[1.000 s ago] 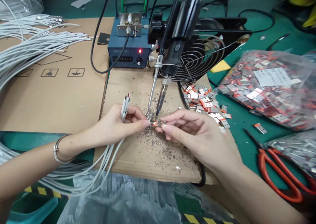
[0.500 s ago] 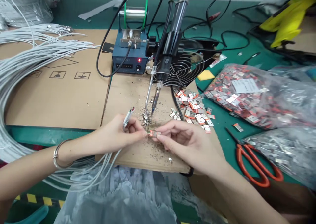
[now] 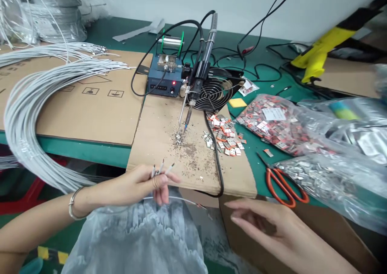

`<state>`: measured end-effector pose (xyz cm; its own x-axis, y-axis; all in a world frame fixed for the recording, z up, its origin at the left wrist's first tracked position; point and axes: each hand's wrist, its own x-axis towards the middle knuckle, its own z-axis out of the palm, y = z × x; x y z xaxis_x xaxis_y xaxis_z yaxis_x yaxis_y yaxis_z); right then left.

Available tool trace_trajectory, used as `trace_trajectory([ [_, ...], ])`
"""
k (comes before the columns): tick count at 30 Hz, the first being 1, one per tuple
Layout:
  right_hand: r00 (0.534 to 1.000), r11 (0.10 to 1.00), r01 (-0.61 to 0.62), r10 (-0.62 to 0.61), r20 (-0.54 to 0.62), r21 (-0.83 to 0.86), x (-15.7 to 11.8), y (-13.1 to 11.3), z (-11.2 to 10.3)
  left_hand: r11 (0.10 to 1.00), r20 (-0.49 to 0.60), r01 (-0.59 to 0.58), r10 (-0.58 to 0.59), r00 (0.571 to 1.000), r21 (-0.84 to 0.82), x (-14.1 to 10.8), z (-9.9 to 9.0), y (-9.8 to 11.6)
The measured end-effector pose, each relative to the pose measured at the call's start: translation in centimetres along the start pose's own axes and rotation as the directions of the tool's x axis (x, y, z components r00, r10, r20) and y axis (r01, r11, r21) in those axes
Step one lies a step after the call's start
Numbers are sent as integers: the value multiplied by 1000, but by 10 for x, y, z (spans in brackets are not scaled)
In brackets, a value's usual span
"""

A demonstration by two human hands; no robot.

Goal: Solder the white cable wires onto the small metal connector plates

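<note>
My left hand (image 3: 142,187) gripped cables (image 3: 169,169); below, a lower cable (image 3: 185,200), apparently attached to that bunch, stretched toward my farther right hand (image 3: 272,221), empty with fingers parted.

The sole view comes from the person's head, facing forward and steeply down over the counter (image 3: 115,148), close above both forearms, reaching past the soldering station (image 3: 163,80) to the pale wall (image 3: 187,4) at the far side.
</note>
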<state>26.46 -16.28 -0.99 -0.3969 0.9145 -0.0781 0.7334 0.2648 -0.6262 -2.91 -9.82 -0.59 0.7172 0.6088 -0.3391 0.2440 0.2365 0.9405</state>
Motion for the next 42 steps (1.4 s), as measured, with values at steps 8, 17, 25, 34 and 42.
trace_trajectory([
  [8,994,843,57,0,-106,535,47,-54,39,996,144,73,-80,986,48,-4,31,2],
  [17,957,866,192,-62,-282,463,51,-61,45,947,-116,-152,191,975,283,-4,28,-4],
  [25,966,747,65,119,-229,662,50,-62,50,932,-275,-214,296,915,292,-1,37,-11],
  [34,976,696,68,101,-191,715,53,-56,51,965,-255,-179,225,941,190,0,33,-10],
  [42,983,822,103,3,-185,560,58,-55,37,939,-122,-218,257,959,266,-2,30,-5],
])
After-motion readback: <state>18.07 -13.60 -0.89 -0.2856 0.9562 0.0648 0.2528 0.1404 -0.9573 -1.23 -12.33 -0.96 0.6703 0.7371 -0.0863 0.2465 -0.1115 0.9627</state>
